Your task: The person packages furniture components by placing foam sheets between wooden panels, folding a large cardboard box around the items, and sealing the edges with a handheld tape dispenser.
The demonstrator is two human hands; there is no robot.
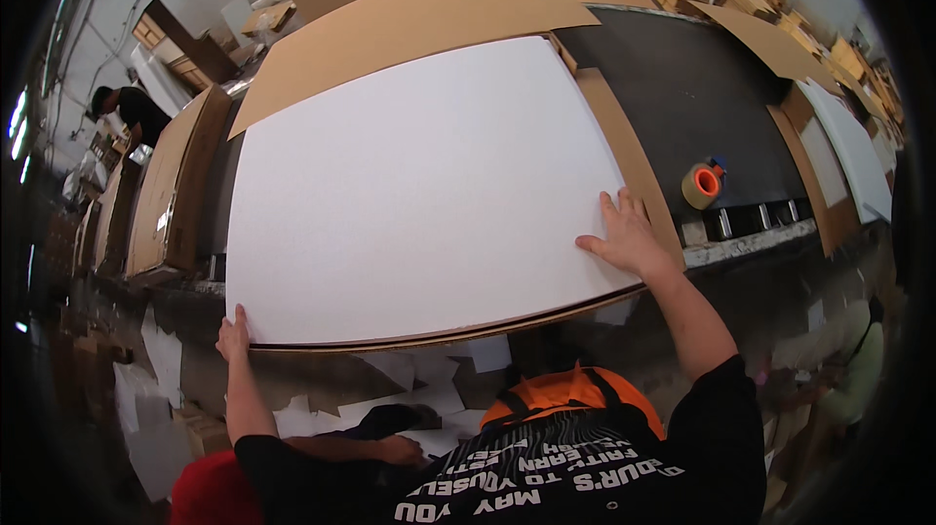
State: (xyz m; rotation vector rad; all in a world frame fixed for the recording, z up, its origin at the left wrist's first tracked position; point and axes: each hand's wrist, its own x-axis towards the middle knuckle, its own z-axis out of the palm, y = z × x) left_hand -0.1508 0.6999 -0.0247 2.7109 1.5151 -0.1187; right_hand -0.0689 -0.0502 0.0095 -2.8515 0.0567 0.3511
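A large white board (409, 194) lies flat in an open cardboard carton, whose long flap (419, 23) is folded out at the far side and whose narrower flap (634, 155) sticks out on the right. At the board's near left corner, my left hand (233, 337) holds the edge between its fingers and thumb. My right hand (626, 237) rests on the near right part of the board, fingers and thumb spread. A roll of tan tape (701, 186) with an orange core sits to the right of the carton, apart from my hand.
A dark conveyor surface (697, 86) runs under the carton. Closed cartons (175, 184) stand on the left, where a person (141, 120) bends over. More cardboard (824, 174) lies at right. Another person's hand (400, 451) is below the near edge, among white sheets (429, 398).
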